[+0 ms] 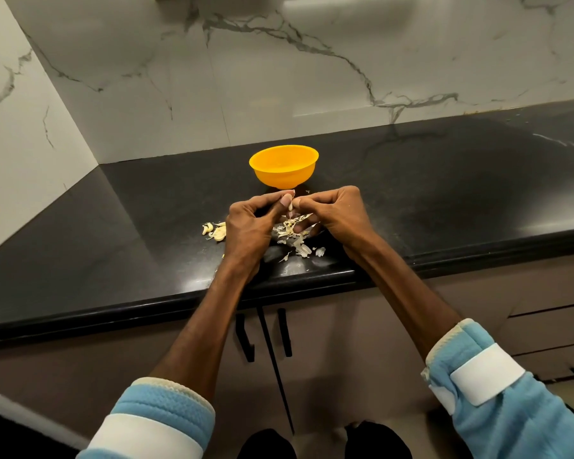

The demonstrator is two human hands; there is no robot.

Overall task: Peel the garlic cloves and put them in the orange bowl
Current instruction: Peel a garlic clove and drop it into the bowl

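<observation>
Both hands pinch one garlic clove (290, 208) just in front of the orange bowl (283, 166): left hand (251, 223) steadies it, right hand (333, 213) fingertips strip skin, probably so peels (299, 243) drop onto the countertop (444, 193).

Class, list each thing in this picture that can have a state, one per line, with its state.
Orange plastic bowl: upright on the black countertop; contents not visible.
Garlic clove: pinched between both hands, partly peeled.
Left hand: closed on the clove.
Right hand: closed on the clove.
Unpeeled garlic cloves: lying on the countertop.
Papery garlic skins: scattered loose.
Cabinet doors: shut.
</observation>
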